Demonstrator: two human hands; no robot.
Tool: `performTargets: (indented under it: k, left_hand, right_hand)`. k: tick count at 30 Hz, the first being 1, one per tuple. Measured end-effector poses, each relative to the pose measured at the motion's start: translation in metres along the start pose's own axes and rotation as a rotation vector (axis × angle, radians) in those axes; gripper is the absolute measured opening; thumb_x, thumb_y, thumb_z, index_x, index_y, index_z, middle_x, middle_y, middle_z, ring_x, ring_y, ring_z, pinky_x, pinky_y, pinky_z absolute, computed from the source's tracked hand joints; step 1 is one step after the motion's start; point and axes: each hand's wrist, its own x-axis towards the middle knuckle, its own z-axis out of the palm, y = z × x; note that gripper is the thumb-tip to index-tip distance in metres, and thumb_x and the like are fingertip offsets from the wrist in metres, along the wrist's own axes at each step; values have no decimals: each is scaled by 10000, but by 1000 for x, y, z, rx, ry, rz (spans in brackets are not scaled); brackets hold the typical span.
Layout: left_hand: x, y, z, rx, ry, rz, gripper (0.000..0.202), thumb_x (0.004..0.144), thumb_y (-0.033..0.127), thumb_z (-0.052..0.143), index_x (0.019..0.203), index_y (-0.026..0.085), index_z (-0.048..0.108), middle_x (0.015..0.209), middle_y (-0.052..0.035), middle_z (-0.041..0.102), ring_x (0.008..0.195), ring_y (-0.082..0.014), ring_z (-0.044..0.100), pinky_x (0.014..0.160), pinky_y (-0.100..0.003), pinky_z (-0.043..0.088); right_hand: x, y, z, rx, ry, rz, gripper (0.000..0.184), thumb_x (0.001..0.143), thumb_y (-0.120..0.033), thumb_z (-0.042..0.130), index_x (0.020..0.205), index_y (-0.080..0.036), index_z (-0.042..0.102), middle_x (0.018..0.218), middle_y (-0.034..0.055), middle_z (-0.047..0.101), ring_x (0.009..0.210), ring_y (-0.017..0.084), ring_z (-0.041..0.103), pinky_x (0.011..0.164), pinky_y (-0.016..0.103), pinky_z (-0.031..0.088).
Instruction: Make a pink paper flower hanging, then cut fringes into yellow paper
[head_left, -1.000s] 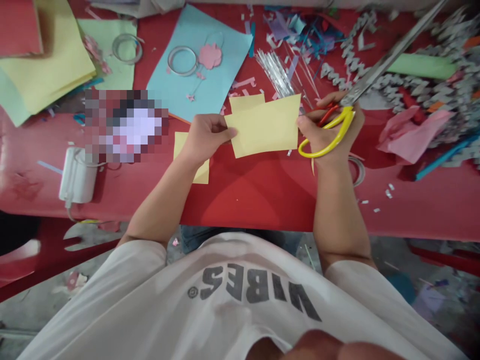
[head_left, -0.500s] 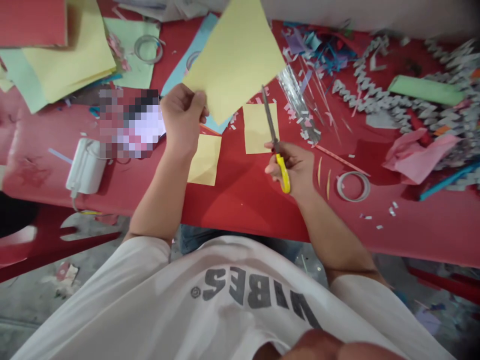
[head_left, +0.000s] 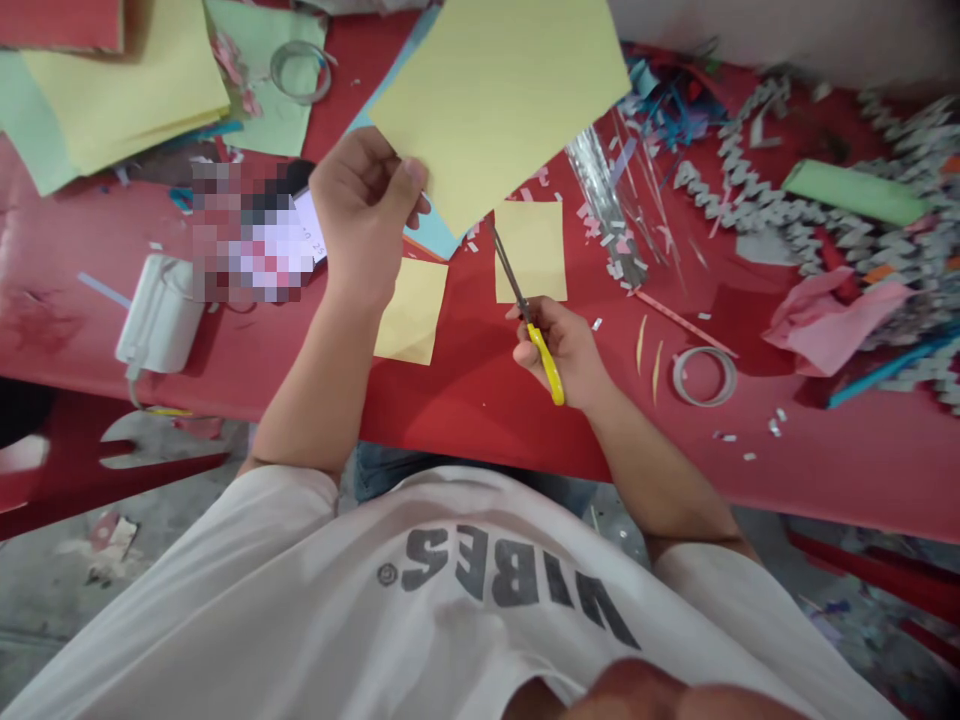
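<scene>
My left hand (head_left: 371, 205) pinches the lower left corner of a large yellow sheet of paper (head_left: 502, 100), raised above the table. In my right hand (head_left: 566, 345) is a pair of scissors (head_left: 544, 360) with yellow handles; the blades point up and away and look closed. Their tip is close to the bottom edge of the sheet; whether they touch I cannot tell. Two smaller yellow paper pieces lie on the table below: one piece (head_left: 412, 315) beside my left forearm, the other piece (head_left: 544, 250) behind the scissors. Light blue paper (head_left: 442, 240) shows partly from under the sheet.
On the red table (head_left: 480, 400) lie a phone (head_left: 311, 235), a white adapter (head_left: 161, 315) and stacked coloured paper (head_left: 127, 90) at left. To the right are a tape roll (head_left: 705, 376), crumpled pink paper (head_left: 836, 325), folded grey paper chains (head_left: 780, 220) and clear plastic strips (head_left: 604, 200).
The yellow sheet has swung so its right corner reaches farther right. My right hand has moved left with the scissors, whose tip is now lower and nearer the sheet's bottom corner.
</scene>
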Motion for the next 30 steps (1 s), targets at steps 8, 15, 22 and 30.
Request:
performTargets:
  k: [8,15,22,30]
  left_hand:
    - [-13,8,7,-21,-103,-90,322,848,594,897,1049,420,714,803,68,754,656,-178,634,624,-388,511]
    - [-22,3,20,-70,-243,-128,447,799,565,978,1096,361,714,821,21,738,730,-197,650,683,-411,524]
    - [-30,10,25,-70,-381,-211,426,809,351,952,1144,323,692,785,22,722,713,-202,670,654,-399,548]
    - [-29,8,25,-55,-345,-230,435,819,307,966,1135,321,667,737,36,683,706,-207,669,703,-438,618]
  right_hand:
    - [-2,-2,3,17,4,10,725,795,-740,946,1268,-218,774,905,24,678,755,169,606,652,311,498]
    - [-1,-14,10,82,40,64,710,725,-727,994,1167,-215,776,831,-10,683,641,137,611,571,293,525]
    - [0,-18,11,81,92,90,688,772,-763,933,1171,-231,760,817,-13,698,624,138,644,555,293,570]
    - [-2,-16,13,53,111,101,667,815,-774,888,1188,-243,730,828,-12,708,620,146,650,560,298,570]
